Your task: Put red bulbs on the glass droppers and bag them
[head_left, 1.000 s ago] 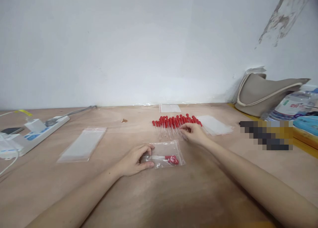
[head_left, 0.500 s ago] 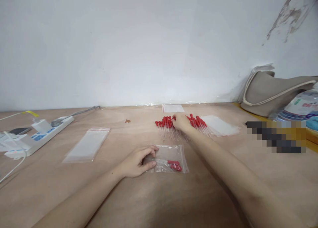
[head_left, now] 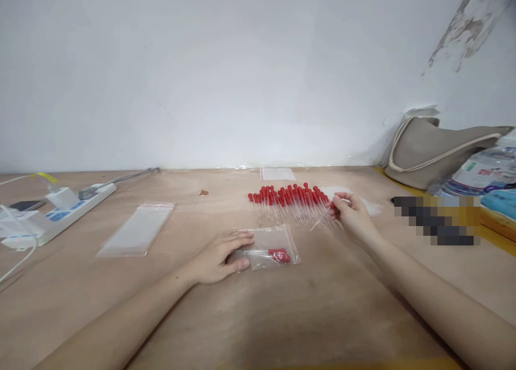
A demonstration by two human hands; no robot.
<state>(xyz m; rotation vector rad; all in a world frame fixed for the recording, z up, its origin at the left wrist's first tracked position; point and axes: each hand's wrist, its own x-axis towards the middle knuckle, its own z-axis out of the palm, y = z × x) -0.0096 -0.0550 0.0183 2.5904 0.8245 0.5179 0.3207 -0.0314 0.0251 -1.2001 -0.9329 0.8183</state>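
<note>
A clear zip bag (head_left: 264, 236) lies flat on the table, its zip edge toward the right. Inside it are glass droppers with red rubber bulbs (head_left: 281, 255); their tubes run left, partly under my left hand (head_left: 220, 257). That hand rests on the bag's left end, thumb and fingers apart. My right hand (head_left: 351, 211), beside the pile, pinches a single dropper (head_left: 321, 218) by its bulb end. Its thin tube slants down to the left. Several more red-bulbed droppers (head_left: 288, 198) lie in a row behind the bag, bulbs toward the wall.
A stack of clear bags (head_left: 139, 230) lies at left, near a power strip (head_left: 86, 201) with chargers and cables. More bags (head_left: 371, 206) sit behind my right hand, and another bag (head_left: 277, 174) by the wall. At right are a grey-beige bag (head_left: 431, 147) and a bottle (head_left: 479, 171).
My right hand has left the droppers' middle, moving right and toward me with one dropper pinched. My left hand stays on the bag, its fingers now flatter.
</note>
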